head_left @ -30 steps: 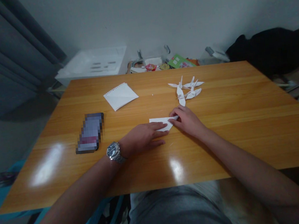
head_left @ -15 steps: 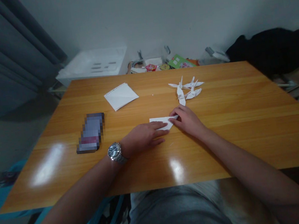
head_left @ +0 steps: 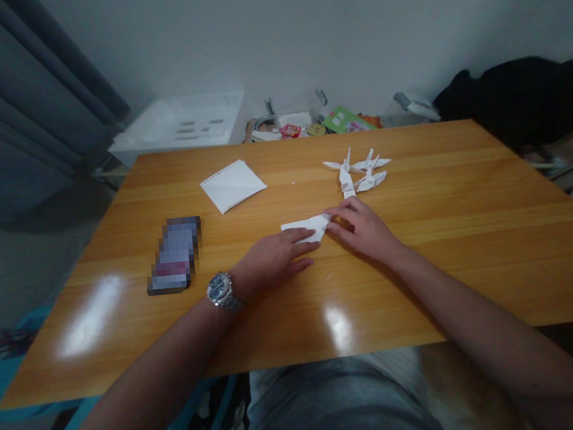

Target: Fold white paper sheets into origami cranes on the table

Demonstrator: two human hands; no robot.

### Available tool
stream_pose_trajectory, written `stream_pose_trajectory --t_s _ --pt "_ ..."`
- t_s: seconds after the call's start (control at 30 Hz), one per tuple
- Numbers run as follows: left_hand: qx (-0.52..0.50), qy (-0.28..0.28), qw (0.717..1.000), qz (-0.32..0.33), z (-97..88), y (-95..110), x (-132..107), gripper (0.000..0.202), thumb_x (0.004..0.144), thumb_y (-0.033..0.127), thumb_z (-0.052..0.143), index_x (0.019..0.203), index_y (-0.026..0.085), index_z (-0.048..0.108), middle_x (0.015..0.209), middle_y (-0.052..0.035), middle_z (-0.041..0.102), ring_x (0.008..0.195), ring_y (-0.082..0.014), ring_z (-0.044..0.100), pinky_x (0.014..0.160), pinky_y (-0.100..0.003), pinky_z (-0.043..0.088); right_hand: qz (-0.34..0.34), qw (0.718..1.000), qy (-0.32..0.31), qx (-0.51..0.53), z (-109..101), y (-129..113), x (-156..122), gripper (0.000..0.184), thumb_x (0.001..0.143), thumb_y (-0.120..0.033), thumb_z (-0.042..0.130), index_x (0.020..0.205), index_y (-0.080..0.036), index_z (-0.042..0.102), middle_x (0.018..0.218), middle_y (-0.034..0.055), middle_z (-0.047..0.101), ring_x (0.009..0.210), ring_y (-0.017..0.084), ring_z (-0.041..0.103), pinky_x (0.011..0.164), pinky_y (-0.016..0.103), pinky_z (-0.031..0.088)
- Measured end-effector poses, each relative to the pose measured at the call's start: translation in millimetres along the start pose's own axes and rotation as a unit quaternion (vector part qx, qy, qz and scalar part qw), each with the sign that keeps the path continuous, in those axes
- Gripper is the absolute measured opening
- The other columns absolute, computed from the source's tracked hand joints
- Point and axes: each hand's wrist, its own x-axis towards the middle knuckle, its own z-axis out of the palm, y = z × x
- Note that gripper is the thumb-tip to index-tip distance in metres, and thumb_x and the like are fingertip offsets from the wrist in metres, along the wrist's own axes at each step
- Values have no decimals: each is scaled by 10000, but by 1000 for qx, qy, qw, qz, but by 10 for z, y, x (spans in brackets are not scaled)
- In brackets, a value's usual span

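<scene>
Angles the left forearm in from the lower left, wearing a watch point(head_left: 219, 290), and lays the left hand point(head_left: 274, 259) palm down, fingers slightly spread, over the folded paper point(head_left: 320, 225) on the table point(head_left: 448, 227) between both hands; slants the right forearm in opposite, curling the right hand point(head_left: 368, 231) with thumb and forefinger at the paper's right end, just beside the paper cranes point(head_left: 346, 181); cannot tell whether firmly pinched.

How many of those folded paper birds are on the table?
3 that I can make out, clustered just beyond the right hand: a left bird, a back-right bird and a front-right bird. They overlap, so parts may be hidden.
</scene>
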Motion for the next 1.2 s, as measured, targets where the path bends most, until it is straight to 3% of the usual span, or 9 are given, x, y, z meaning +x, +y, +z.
stream_pose_trajectory --t_s 0.13,0.27,0.47,0.7,0.97,1.2 --pt "-7 4 1000 1 6 11 1 423 1046 416 489 1433 267 570 1567 -68 479 1405 -252 502 1154 -420 444 -76 993 -91 17 -68 -1 -22 340 1020 -393 541 1269 -231 707 1000 92 617 926 230 595 839 396 509" --pt "-20 8 1000 10 7 9 6 424 1040 404 505 1434 257 565 1565 -75 479 1402 -247 504 1153 -420 446 -111 984 -136 19 -103 -31 -29 328 1025 -391 540 1241 -233 729 960 85 606 908 219 571 810 373 479" --pt "-20 1 1000 5 -8 22 5 426 1041 412 500 1429 250 565 1573 -73 472 1421 -247 484 1174 -424 422 -142 975 -170 -7 -140 -32 -33 364 1031 -420 524 1251 -215 729 917 78 573 868 212 536 757 346 435" --pt "-11 6 1000 6 21 7 2 475 1038 437 502 1477 256 512 1576 -74 467 1430 -235 474 1178 -412 416 -144 966 -204 -67 -206 -54 -37 375 1050 -413 473 1322 -280 695 853 60 546 821 211 487 722 333 384" --pt "-7 13 1000 11 11 10 -2 439 1059 441 442 1440 256 554 1567 -65 480 1417 -233 486 1166 -405 423 -145 956 -229 -108 -294 -22 -45 537 990 -551 529 1499 -379 516 957 72 565 857 237 497 788 377 433" --pt "-2 12 1000 11 14 13 3 434 1061 429 438 1443 256 550 1566 -64 481 1413 -232 488 1163 -401 425 -144 955 -239 -105 -319 -25 -39 562 980 -592 520 1500 -381 513 961 70 556 836 234 494 784 380 432"
